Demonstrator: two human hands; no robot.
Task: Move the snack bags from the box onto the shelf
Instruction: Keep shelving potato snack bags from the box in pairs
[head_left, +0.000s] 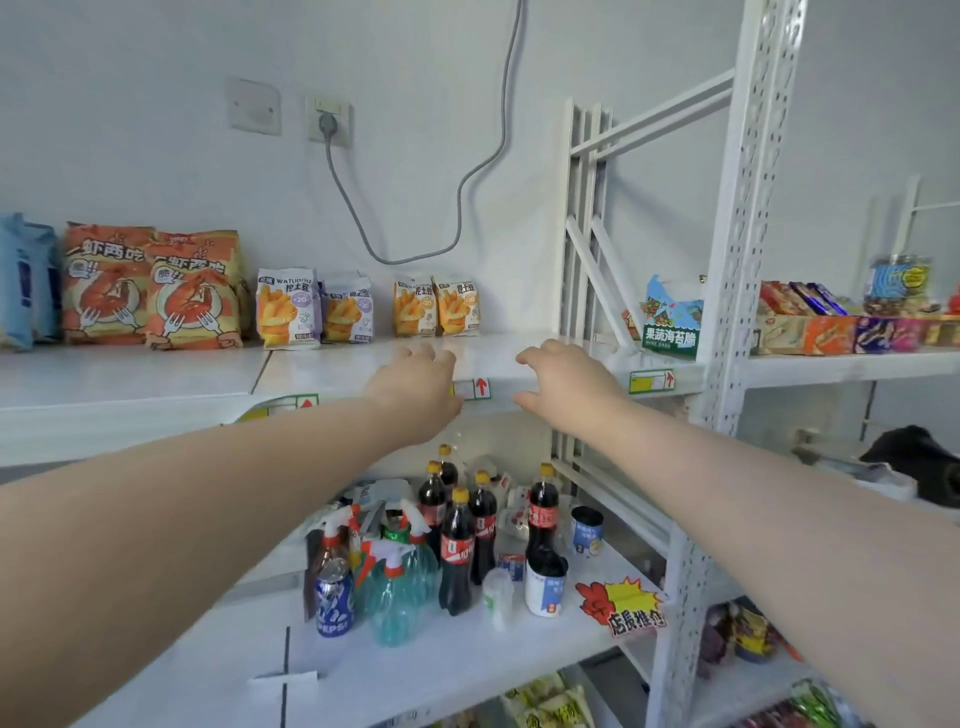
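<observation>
White shelf (337, 364) carries snack bags (457, 312) standing just beyond the left hand (415, 382) and right hand (569, 387), both empty with fingers loosely spread. Some stocking looks done; the box is out of view, so what remains is unclear.

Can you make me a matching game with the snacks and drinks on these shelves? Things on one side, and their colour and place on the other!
Things:
1. shrimp snack bags
2. cola bottles
3. Pepsi can
4. seaweed snack box

Colour and place:
a. blue, lower shelf
b. green front, beside the white post
c. orange, upper shelf
d. dark, yellow caps

Pairs: 1-c, 2-d, 3-a, 4-b
</observation>
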